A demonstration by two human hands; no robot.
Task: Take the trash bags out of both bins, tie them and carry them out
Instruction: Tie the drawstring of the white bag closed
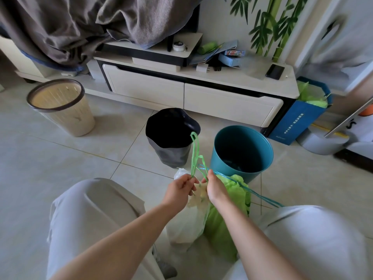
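Two trash bags stand on the floor between my knees: a white bag (187, 225) on the left and a green bag (226, 215) on the right. My left hand (179, 190) and my right hand (215, 187) pinch the green drawstring loops (195, 156) that rise above the white bag's gathered neck. A blue drawstring (254, 194) trails from the green bag toward my right knee. Beyond the bags stand a teal bin (242, 150) with no bag in it and a black-lined bin (171, 136). A beige bin (60, 108) with no bag stands far left.
A low white TV cabinet (193, 93) runs along the back, with a phone (275, 71) and boxes on top. A blue paper bag (298, 120) with green plastic stands at its right end. Grey cloth (80, 23) hangs at the top left. The floor is tiled.
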